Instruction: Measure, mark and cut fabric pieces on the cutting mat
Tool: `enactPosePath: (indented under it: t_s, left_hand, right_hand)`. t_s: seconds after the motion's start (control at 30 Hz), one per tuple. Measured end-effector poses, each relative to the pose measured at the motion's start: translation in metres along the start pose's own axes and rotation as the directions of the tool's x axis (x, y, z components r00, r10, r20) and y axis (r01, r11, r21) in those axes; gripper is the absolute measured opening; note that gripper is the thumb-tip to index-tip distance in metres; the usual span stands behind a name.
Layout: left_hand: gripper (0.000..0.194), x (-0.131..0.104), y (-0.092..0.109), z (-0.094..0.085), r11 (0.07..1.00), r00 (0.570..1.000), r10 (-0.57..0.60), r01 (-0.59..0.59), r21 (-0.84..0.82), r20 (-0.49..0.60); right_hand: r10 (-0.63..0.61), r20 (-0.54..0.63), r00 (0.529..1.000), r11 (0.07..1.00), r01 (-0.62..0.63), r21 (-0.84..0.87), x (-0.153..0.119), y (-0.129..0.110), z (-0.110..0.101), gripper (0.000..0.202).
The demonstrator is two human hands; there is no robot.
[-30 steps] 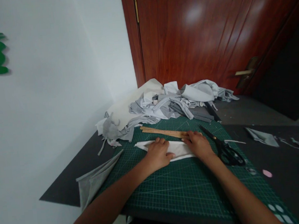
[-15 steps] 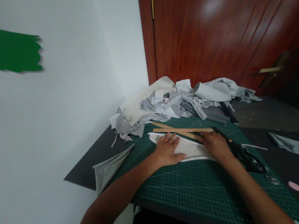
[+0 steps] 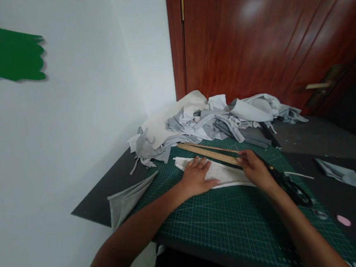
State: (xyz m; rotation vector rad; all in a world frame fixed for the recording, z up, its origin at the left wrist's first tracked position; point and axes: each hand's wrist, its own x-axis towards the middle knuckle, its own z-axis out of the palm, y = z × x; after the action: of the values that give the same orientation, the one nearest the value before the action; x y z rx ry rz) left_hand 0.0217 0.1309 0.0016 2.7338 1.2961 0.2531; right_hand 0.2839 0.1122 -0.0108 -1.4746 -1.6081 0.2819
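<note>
My left hand [image 3: 197,177] lies flat with fingers spread on a long folded piece of white fabric [image 3: 225,174]. The fabric rests on a green gridded cutting mat [image 3: 216,213]. My right hand [image 3: 254,168] is at the fabric's right end, its thumb and fingers closed on the near end of a thin wooden ruler [image 3: 221,149]. A second wooden ruler [image 3: 207,152] lies beside it, slanting across the mat, its end close to my right fingertips. Black-handled scissors [image 3: 297,191] lie right of my right hand, partly hidden by it.
Grey and white fabric scraps [image 3: 196,123] are heaped at the back against a wooden door [image 3: 251,40]. A folded grey cloth [image 3: 127,200] lies at the left edge. Rightward are another grey piece [image 3: 340,173] and a pink oval [image 3: 343,220]. A white wall [image 3: 86,116] bounds the left.
The upper ruler has swung from crossing the other one to lying nearly alongside it, its far end moving back. My right hand has lifted its fingers slightly around its end. My left hand stays put.
</note>
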Motion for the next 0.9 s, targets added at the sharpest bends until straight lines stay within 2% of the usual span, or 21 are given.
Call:
enactPosePath:
  t_s: [0.1,0.17,0.23,0.33,0.43,0.57,0.7,0.83,0.9]
  left_hand:
    - [0.084,-0.001,0.002,-0.002,0.999,1.000,0.012,-0.012,0.030,-0.023]
    - [0.080,-0.002,0.007,-0.004,0.998,0.999,0.011,-0.008,0.070,-0.039]
    - [0.077,-0.004,0.014,-0.005,0.993,0.999,-0.020,0.025,0.119,-0.038]
    - [0.076,-0.008,0.029,-0.007,0.971,0.991,-0.131,0.129,0.200,-0.002]
    - [0.079,-0.011,0.042,-0.012,0.927,0.961,-0.277,0.263,0.268,0.013]
    - [0.085,-0.015,0.049,-0.024,0.899,0.924,-0.378,0.352,0.261,0.055]
    - [0.072,-0.014,0.046,-0.038,0.896,0.899,-0.422,0.393,0.208,0.117]
    - [0.058,-0.013,0.039,-0.047,0.894,0.885,-0.435,0.401,0.202,0.168]
    - [0.052,-0.014,0.035,-0.047,0.904,0.899,-0.412,0.383,0.189,0.150]
  right_hand:
    - [-0.015,0.161,0.987,0.995,-0.001,0.097,0.002,-0.006,0.002,0.025]
    - [-0.026,0.272,0.962,0.995,-0.002,0.100,0.003,-0.008,0.004,0.028]
    - [-0.028,0.325,0.945,0.996,-0.001,0.088,0.002,-0.009,0.005,0.029]
    - [-0.012,0.343,0.939,1.000,0.007,0.015,0.000,-0.007,0.004,0.027]
    - [0.037,0.372,0.928,0.987,0.025,-0.161,-0.003,-0.009,0.000,0.024]
    - [0.150,0.401,0.904,0.907,0.036,-0.419,-0.006,-0.019,-0.008,0.022]
    - [0.194,0.402,0.895,0.812,0.083,-0.578,-0.006,-0.030,-0.014,0.024]
    - [0.189,0.410,0.892,0.821,0.085,-0.564,-0.006,-0.036,-0.014,0.026]
    - [0.205,0.403,0.892,0.833,0.057,-0.551,-0.007,-0.039,-0.012,0.026]
